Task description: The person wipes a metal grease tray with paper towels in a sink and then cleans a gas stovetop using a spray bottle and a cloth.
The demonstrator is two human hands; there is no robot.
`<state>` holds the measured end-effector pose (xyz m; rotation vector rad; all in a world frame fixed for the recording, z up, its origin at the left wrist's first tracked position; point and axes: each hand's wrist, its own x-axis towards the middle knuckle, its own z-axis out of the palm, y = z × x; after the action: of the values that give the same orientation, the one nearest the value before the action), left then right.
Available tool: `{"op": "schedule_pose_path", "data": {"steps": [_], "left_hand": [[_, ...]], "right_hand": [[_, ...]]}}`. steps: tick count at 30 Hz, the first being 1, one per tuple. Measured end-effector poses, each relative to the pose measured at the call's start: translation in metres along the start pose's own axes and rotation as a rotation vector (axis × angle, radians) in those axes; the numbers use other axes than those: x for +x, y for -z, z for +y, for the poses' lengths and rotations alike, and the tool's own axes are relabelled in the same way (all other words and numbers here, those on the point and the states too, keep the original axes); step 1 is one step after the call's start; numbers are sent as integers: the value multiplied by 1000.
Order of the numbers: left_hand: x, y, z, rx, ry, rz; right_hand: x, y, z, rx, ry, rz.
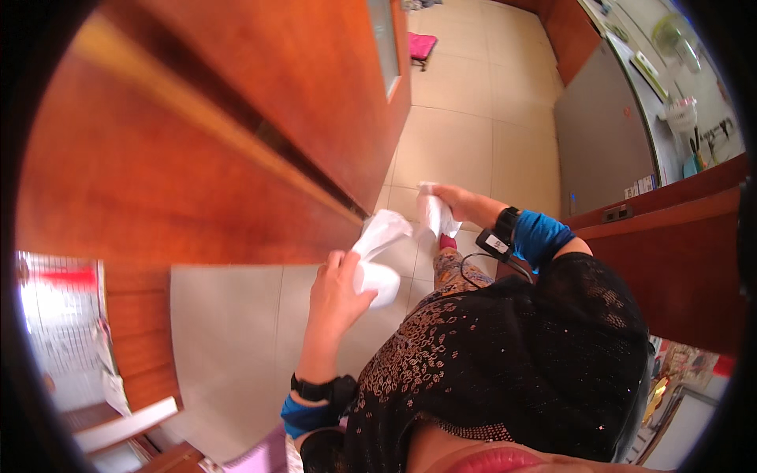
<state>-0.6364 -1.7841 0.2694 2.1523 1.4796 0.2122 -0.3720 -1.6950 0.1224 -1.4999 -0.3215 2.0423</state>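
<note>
My left hand (340, 290) grips a white roll of tissue paper (381, 284) in front of my body. From the roll a loose length of tissue (384, 230) extends up and to the right. Farther forward, my right hand (464, 202) holds a separate-looking crumpled piece of white tissue (434, 210), which hangs down over the floor. Whether the two pieces join is not plain. Both forearms wear black straps and blue sleeves.
A reddish-brown wooden door (284, 88) stands close on my left, with a door frame (680, 254) on my right. Beyond are a tiled floor (455, 136), a pink stool (421, 46) and a grey cabinet-like panel (603, 130) below a cluttered top.
</note>
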Motion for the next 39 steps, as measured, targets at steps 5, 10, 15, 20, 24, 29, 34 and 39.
{"op": "schedule_pose_path", "data": {"steps": [5,10,15,20,24,29,34,39], "left_hand": [[138,13,70,-66,-128,38],[254,5,120,-30,-301,32],[357,-5,147,53,-337,-72],[473,-26,168,98,-481,-66],[559,-30,174,61,-585,-59],[657,-32,223,94,-659,-24],[743,-28,285,2,-896,-22],[818,-24,347,-11,-850,-116]], "right_hand": [[2,100,-59,548,365,62],[30,198,-85,837,596,128],[42,235,-103,1007,629,171],[23,273,-144,1053,743,164],[24,323,-171,1059,825,196],[19,385,-213,729,1081,527],[-5,396,-299,550,861,748],[6,446,-386,568,934,773]]}}
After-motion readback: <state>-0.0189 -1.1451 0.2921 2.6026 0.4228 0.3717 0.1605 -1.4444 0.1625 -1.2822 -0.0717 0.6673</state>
